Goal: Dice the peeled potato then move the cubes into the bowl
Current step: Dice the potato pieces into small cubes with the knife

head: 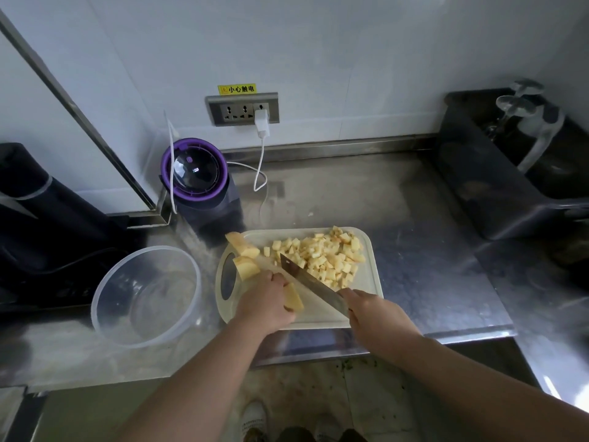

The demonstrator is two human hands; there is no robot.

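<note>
On the white cutting board (373, 269), a potato slab (294, 302) is held beside a knife (310, 282).
The slab is pinned at the board's near edge under the curled fingers of the left hand (266, 303); the knife handle is gripped by the right hand (373, 314), with the blade angled just beside the slab. Diced cubes (328, 256) are heaped at the far right, and uncut slabs (247, 260) are stacked at the left end. A clear bowl (188, 282) is set left of the board on the steel counter (430, 266).
</note>
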